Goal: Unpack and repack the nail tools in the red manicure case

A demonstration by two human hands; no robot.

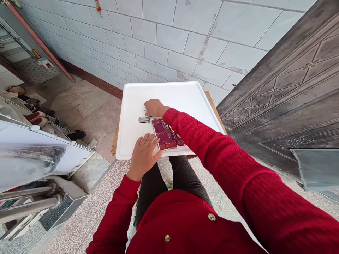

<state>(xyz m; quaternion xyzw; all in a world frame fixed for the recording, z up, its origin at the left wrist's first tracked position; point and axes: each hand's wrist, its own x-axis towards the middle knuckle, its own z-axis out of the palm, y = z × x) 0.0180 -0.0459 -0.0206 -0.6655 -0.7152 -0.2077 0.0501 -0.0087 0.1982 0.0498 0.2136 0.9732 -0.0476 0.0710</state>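
An open dark-red manicure case (163, 135) with purple lining lies near the front edge of the white tray-like tabletop (132, 97). Slim metal tools sit in its loops. My left hand (144, 153) rests beside the case's left side, fingers stretched out, thumb and fingertips close to its edge. Beyond the case, my right hand (155, 107) is closed, knuckles up, and a thin metal tool (144, 110) pokes out on its left; most of that tool is hidden. Several nail clippers (144, 120) lie side by side on the white surface, just below the right hand.
A tiled wall (148, 35) stands behind the table, and a dark patterned metal door (286, 95) is at the right. On the left are a white cabinet (45, 141) and shoes (38, 118) on a rack. Wood (212, 104) shows beneath the white top.
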